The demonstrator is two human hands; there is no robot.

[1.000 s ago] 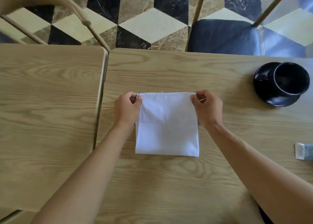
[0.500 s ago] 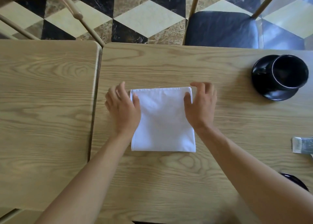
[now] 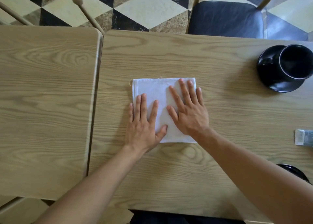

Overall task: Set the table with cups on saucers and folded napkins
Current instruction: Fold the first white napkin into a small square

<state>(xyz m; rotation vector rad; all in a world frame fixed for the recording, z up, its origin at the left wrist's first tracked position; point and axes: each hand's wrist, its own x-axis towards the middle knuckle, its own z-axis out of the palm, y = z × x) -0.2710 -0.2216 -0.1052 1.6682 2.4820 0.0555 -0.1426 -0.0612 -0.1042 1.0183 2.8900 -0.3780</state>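
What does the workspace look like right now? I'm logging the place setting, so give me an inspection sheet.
Surface: two wood-grain tables pushed together, seam at left.
Job's things: white napkin folded square, flat; black cup standing on black saucer, far right.
Clutter: small packet at right edge; dark round item partly hidden behind right forearm.
Grippers: left hand and right hand open, palms flat on the napkin.
Cables: nothing seen.
Surroundings: patterned tile floor; chair with dark seat across the table.
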